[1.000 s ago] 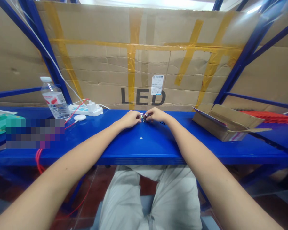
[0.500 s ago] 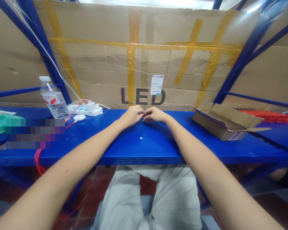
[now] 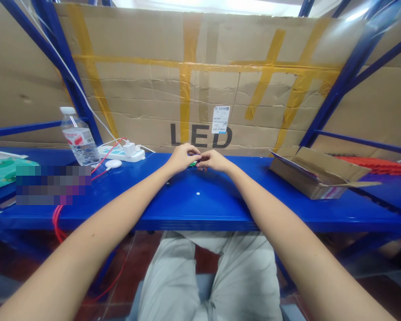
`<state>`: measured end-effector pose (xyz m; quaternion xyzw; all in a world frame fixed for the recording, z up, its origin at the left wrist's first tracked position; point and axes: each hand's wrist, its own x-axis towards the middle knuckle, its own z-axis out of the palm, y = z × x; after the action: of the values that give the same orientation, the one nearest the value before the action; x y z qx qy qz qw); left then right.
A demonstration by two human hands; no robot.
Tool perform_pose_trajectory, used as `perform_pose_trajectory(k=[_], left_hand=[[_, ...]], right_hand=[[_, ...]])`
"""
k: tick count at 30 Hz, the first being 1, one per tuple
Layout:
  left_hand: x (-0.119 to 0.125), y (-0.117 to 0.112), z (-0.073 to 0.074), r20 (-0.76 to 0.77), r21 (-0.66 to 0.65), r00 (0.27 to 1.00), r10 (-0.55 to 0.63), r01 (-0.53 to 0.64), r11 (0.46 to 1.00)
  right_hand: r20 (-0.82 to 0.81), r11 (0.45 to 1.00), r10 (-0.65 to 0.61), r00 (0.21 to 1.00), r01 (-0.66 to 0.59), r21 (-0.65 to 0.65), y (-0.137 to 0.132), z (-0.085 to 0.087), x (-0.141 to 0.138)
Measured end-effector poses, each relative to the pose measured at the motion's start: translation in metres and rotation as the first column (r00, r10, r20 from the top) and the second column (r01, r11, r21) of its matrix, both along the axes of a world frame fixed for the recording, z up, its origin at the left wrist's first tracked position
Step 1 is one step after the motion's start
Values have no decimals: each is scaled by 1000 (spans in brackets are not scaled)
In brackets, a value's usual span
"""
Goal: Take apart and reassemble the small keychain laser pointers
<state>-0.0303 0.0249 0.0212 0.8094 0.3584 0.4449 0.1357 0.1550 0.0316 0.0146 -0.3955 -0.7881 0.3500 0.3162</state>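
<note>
My left hand (image 3: 183, 158) and my right hand (image 3: 216, 160) meet over the far middle of the blue table (image 3: 200, 211). A small shiny green object (image 3: 193, 164) shows between their fingertips, too small to name. The fingers of my left hand are curled round it from the left. From the right, my right hand pinches at the same spot, and its fingers partly hide the object. Just below my left wrist, a tiny dark piece (image 3: 168, 183) lies on the table.
On the left stand a water bottle (image 3: 80, 141), a white power strip (image 3: 122, 153) with cables, a round white puck (image 3: 113, 164) and a green packet (image 3: 10, 171). To the right sits an open cardboard box (image 3: 317, 176) near red material (image 3: 374, 164). A large taped carton (image 3: 147, 98) rises behind.
The green object now shows between my hands, where only dark bits were visible before. The tiny dark piece by my left wrist has come into sight. The view has shifted slightly.
</note>
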Motion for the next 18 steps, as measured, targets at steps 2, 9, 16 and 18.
perform_pose_trajectory(k=[2,9,16,18], left_hand=[[-8,6,4,99,-52,995,-24,29,998],[-31,32,7,405,-112,912,60,-16,994],[-25,26,5,565,-297,822,64,131,946],[-23,22,6,578,-310,813,61,149,939]], right_hand=[[-30,995,-78,997,79,59,0,-3,-7],[336,845,-289,896,74,530,0,-20,-34],[519,825,-210,829,-135,549,-1,-28,-68],[494,861,-179,851,-107,497,-1,-28,-66]])
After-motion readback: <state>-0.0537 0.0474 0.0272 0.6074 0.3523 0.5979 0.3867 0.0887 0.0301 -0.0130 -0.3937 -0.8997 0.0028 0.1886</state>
